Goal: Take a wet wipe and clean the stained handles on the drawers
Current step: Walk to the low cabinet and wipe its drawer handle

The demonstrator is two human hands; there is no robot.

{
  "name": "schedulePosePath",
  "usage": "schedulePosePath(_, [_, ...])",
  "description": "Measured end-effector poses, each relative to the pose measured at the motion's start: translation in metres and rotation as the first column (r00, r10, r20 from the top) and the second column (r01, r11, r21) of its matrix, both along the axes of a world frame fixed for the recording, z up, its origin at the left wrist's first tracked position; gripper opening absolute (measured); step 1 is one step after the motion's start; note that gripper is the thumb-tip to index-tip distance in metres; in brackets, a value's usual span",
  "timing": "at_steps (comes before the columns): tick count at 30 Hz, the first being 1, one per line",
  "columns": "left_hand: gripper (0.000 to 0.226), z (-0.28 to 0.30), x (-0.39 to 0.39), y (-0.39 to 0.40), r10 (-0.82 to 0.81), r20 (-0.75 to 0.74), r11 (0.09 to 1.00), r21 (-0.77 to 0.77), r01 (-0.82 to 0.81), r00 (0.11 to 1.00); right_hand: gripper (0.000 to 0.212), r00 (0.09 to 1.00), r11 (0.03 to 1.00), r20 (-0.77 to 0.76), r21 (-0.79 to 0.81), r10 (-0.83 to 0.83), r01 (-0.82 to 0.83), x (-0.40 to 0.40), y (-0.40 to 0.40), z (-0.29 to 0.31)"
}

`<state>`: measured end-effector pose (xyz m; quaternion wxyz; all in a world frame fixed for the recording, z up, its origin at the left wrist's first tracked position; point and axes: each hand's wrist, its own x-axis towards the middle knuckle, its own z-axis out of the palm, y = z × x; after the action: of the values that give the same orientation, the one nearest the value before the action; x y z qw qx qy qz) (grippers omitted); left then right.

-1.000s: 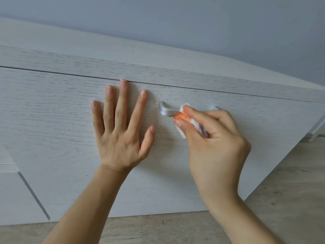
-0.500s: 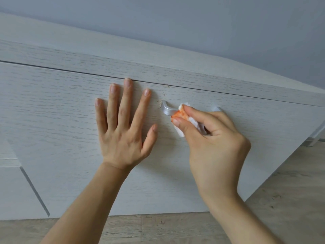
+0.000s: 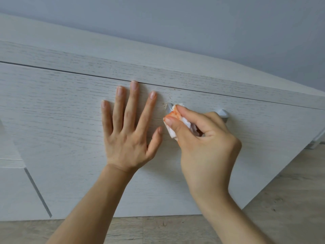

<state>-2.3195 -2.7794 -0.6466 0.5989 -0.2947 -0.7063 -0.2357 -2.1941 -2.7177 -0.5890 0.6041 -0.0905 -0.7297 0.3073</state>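
Two hands are on the front of a white wooden drawer [image 3: 70, 106]. The left hand [image 3: 129, 131] lies flat on the drawer with its fingers spread wide open, and it holds nothing. The right hand [image 3: 205, 145] is closed around a wet wipe [image 3: 177, 120]. It pinches the wipe between the thumb and the first finger.

The wet wipe is white and all scrunched up. It has an orange stain on the part near the fingertips. The wipe is pressed on the left end of the silver handle [image 3: 223, 113]. That handle sits near the top edge of the drawer, just to the right of the left hand.

The handle is shiny and grey. Only its two ends show. The left end peeks out beside the wipe, and the right end sticks out past the knuckles. The middle of the handle is hidden behind the right hand and the wipe. A few tiny dark specks [image 3: 169, 99] dot the wood just above the left end of the handle.

Most of the wipe is tucked inside the right hand, so its full shape is hard to make out. Both arms are cut off at the bottom edge. A wooden floor [image 3: 290, 199] shows below the drawer. A plain grey wall [image 3: 193, 23] is above.
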Motion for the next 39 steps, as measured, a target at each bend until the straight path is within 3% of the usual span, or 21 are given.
schedulePosePath(9, [0.062, 0.0, 0.002, 0.001, -0.009, -0.017, 1.0, 0.001, 0.009, 1.0, 0.026, 0.998, 0.992, -0.058, -0.125, -0.011, 0.004, 0.011, 0.007, -0.002])
schedulePosePath(19, [0.062, 0.0, 0.001, 0.001, -0.024, -0.007, 1.0, 0.004, 0.025, 1.0, 0.028, 0.999, 0.996, -0.042, -0.086, -0.03, 0.026, 0.005, 0.006, 0.003])
schedulePosePath(29, [0.061, -0.001, -0.001, 0.001, -0.026, -0.033, 1.0, 0.008, 0.026, 0.999, 0.013, 0.995, 0.996, -0.026, 0.0, -0.093, 0.093, -0.01, -0.014, 0.004])
schedulePosePath(34, [0.062, 0.0, 0.0, -0.002, -0.037, -0.024, 0.999, -0.012, 0.037, 0.999, 0.013, 0.995, 0.992, -0.102, -0.128, -0.019, 0.006, 0.0, 0.003, -0.002])
schedulePosePath(39, [0.062, 0.001, 0.003, -0.002, -0.026, -0.017, 1.0, -0.009, 0.026, 1.0, 0.012, 0.995, 0.98, -0.086, -0.196, -0.052, 0.035, 0.017, 0.026, -0.003])
